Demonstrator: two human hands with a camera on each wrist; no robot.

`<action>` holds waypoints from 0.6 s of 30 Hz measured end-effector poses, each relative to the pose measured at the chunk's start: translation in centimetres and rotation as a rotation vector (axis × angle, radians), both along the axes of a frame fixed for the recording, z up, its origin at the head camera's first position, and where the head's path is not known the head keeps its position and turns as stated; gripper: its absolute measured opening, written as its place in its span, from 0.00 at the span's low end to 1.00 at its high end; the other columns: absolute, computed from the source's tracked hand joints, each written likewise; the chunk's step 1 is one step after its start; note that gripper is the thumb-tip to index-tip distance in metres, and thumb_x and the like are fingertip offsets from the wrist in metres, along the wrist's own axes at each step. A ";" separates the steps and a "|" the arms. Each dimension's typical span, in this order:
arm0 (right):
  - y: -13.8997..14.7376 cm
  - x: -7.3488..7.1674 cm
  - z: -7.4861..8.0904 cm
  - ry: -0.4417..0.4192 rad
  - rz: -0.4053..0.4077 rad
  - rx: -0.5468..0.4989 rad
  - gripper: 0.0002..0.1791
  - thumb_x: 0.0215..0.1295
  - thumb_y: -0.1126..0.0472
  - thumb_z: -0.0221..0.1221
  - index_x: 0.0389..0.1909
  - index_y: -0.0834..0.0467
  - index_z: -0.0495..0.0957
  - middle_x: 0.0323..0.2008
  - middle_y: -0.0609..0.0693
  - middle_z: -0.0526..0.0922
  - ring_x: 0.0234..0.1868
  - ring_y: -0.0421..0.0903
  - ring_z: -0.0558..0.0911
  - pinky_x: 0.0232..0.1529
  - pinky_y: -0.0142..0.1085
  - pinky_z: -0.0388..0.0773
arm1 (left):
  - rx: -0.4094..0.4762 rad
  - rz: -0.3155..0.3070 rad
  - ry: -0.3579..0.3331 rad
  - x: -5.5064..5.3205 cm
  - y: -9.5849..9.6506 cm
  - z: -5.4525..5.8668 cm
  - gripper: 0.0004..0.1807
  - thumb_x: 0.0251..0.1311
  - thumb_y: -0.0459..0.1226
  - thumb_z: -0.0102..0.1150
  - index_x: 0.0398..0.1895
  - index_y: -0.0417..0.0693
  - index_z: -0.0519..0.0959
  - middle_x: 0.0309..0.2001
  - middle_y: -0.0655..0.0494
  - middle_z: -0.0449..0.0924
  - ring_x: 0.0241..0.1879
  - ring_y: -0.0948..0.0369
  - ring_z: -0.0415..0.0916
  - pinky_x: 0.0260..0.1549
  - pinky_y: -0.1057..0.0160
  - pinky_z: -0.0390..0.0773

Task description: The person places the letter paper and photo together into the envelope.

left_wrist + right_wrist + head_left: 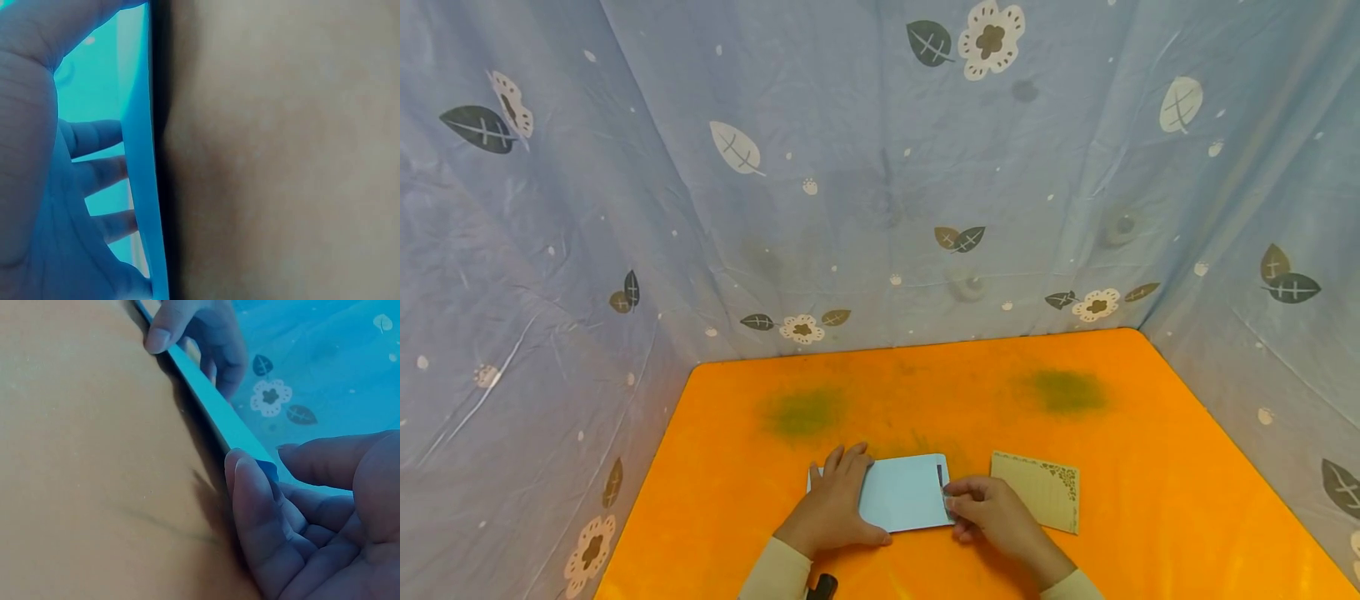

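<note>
A pale blue envelope [902,493] lies lengthwise across the near part of the table, with a narrow dark slit near its right end. My left hand [838,508] rests across its left part, fingers spread toward the far edge and thumb at the near edge. At the right end, my right hand [992,517] pinches the envelope's edge with curled fingers. In the right wrist view, the envelope [215,412] appears edge-on, a small dark bent part by the right fingertips. The left wrist view shows the envelope [145,144] edge-on too, with the left fingers beyond it.
A tan lined card [1037,487] with a printed floral border lies just right of the right hand. The orange table [910,400] bears two dark green smudges. Blue patterned curtains [880,183] enclose its back and sides. A black object [824,586] sits by the left wrist.
</note>
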State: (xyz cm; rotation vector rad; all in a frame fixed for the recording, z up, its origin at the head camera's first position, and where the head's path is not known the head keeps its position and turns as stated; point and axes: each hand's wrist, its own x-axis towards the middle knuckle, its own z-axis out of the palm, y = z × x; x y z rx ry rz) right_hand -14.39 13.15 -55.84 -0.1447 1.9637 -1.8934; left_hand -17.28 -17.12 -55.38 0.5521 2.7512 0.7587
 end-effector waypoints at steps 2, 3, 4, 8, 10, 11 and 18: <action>-0.1 0.1 0.1 0.002 0.011 -0.005 0.19 0.81 0.66 0.61 0.61 0.79 0.78 0.34 0.57 0.85 0.28 0.49 0.86 0.32 0.37 0.88 | 0.001 0.001 0.000 0.0 0.0 0.0 0.64 0.42 0.70 0.83 0.79 0.48 0.68 0.85 0.47 0.53 0.81 0.32 0.47 0.67 0.14 0.43; -0.1 0.1 0.1 0.001 0.016 -0.006 0.20 0.80 0.66 0.62 0.61 0.78 0.79 0.33 0.57 0.85 0.27 0.49 0.86 0.31 0.37 0.87 | 0.002 0.002 -0.001 0.0 0.0 0.0 0.64 0.42 0.70 0.83 0.79 0.48 0.68 0.85 0.47 0.54 0.81 0.32 0.47 0.67 0.15 0.43; -0.2 0.2 0.2 -0.001 0.019 -0.004 0.20 0.80 0.65 0.62 0.61 0.78 0.79 0.33 0.58 0.85 0.27 0.48 0.85 0.31 0.36 0.87 | 0.002 0.002 -0.001 0.0 0.0 0.0 0.64 0.42 0.70 0.83 0.79 0.48 0.68 0.85 0.47 0.54 0.81 0.32 0.47 0.67 0.15 0.43; -0.3 0.3 0.2 -0.011 0.032 -0.005 0.22 0.80 0.64 0.62 0.63 0.78 0.77 0.32 0.57 0.84 0.25 0.47 0.85 0.29 0.35 0.86 | 0.006 0.003 -0.008 0.0 0.0 0.0 0.64 0.43 0.70 0.83 0.80 0.48 0.68 0.85 0.47 0.53 0.81 0.32 0.46 0.67 0.15 0.42; -0.4 0.3 0.3 -0.018 0.033 -0.008 0.23 0.80 0.64 0.62 0.64 0.79 0.76 0.33 0.57 0.84 0.25 0.47 0.84 0.28 0.34 0.85 | 0.007 0.002 -0.008 -0.1 0.0 0.0 0.64 0.43 0.70 0.83 0.80 0.49 0.68 0.86 0.48 0.53 0.81 0.32 0.46 0.67 0.15 0.42; -0.4 0.3 0.3 -0.023 0.034 -0.010 0.23 0.80 0.64 0.62 0.64 0.79 0.76 0.33 0.57 0.84 0.25 0.47 0.84 0.28 0.34 0.85 | 0.009 0.002 -0.008 0.0 0.0 0.0 0.64 0.43 0.70 0.83 0.80 0.49 0.68 0.86 0.48 0.53 0.81 0.32 0.46 0.67 0.15 0.42; -0.5 0.3 0.4 -0.038 0.032 -0.016 0.24 0.81 0.64 0.62 0.65 0.79 0.75 0.34 0.57 0.84 0.25 0.46 0.83 0.28 0.33 0.84 | 0.002 0.001 0.004 0.0 0.0 -0.1 0.65 0.42 0.70 0.83 0.80 0.48 0.68 0.85 0.47 0.53 0.81 0.32 0.46 0.67 0.15 0.42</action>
